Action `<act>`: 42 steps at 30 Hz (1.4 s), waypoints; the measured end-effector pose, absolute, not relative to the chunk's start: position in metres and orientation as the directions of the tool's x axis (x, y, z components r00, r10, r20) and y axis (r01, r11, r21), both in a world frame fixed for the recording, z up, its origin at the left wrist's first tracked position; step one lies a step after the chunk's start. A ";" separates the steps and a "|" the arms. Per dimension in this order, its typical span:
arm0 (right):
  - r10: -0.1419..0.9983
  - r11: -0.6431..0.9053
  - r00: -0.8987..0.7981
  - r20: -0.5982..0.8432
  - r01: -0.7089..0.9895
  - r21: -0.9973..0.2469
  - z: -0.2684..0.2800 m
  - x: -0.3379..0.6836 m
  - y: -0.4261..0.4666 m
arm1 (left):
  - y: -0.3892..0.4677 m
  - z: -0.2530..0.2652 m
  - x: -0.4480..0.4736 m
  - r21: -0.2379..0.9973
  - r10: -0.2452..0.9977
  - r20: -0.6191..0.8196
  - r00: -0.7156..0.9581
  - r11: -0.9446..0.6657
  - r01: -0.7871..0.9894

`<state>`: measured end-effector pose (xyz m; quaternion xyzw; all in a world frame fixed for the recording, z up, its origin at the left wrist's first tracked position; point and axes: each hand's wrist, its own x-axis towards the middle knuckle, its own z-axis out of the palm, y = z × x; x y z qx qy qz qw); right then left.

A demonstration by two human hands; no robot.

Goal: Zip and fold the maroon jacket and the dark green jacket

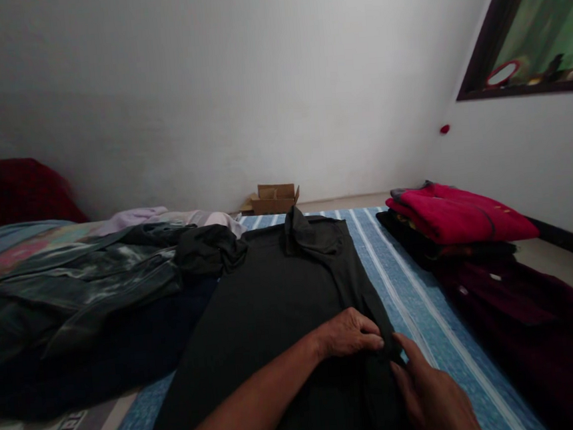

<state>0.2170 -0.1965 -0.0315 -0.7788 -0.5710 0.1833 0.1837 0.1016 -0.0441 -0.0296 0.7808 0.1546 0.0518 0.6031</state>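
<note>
A dark shirt [265, 310] lies spread out lengthwise before me on a blue striped sheet, its collar [313, 236] at the far end. My left hand [350, 333] reaches across the cloth, its fingers closed on the shirt near the right edge. Just to its right, my right hand [432, 386] pinches that same edge between thumb and fingers. The two hands are close together but apart. The shirt's near end runs out of view at the bottom.
Rumpled dark clothes [106, 277] lie in a heap on the left. On the right are a stack with a bright red garment [461, 213] and a maroon garment [531, 321]. A cardboard box [275, 199] stands by the back wall, beyond the striped sheet [368, 234].
</note>
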 end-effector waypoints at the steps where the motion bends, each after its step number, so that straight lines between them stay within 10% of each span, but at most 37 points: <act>1: 0.954 -0.291 0.291 -0.077 0.820 -0.493 -0.031 0.217 -0.196 | -0.041 -0.028 0.104 0.938 0.266 -0.122 0.956 -0.284 0.198; 8: 0.928 -0.315 0.369 -0.047 0.714 -0.625 -0.041 0.227 -0.198 | -0.036 -0.019 0.125 0.713 0.097 0.041 0.994 -0.700 0.039; 17: 0.904 -0.318 0.427 -0.023 0.636 -0.703 -0.053 0.234 -0.197 | -0.031 -0.021 0.136 0.928 0.078 -0.108 0.991 -0.349 0.128; 36: 0.907 -0.418 0.374 -0.193 0.743 -0.523 -0.033 0.235 -0.195 | -0.029 -0.007 0.172 0.633 0.082 -0.439 0.895 -0.678 0.373; 42: 0.935 -0.284 0.350 0.056 0.835 -0.471 -0.037 0.233 -0.196 | -0.024 -0.014 0.176 0.609 0.061 -0.448 0.892 -0.710 0.354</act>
